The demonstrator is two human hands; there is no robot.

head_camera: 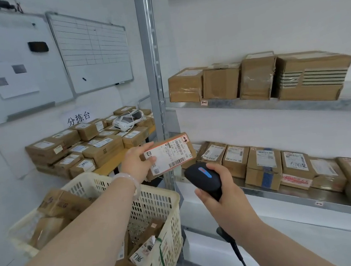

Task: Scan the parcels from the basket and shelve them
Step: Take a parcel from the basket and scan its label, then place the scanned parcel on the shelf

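My left hand point(135, 162) grips a small brown cardboard parcel point(170, 154) by its left end, with its white shipping label and barcode facing me. Just below and to the right, my right hand point(218, 190) holds a black barcode scanner point(204, 178), whose head sits close under the parcel's barcode. A cable hangs from the scanner's handle. Under my left arm stands a cream plastic basket point(156, 202) holding several more brown parcels point(60, 204).
A metal rack stands at right behind an upright post point(152, 70). Its upper shelf point(254, 104) holds several boxes, and its lower shelf point(287, 199) holds a row of labelled parcels. A sorting table point(112, 159) at left is piled with parcels. Whiteboards hang on the wall.
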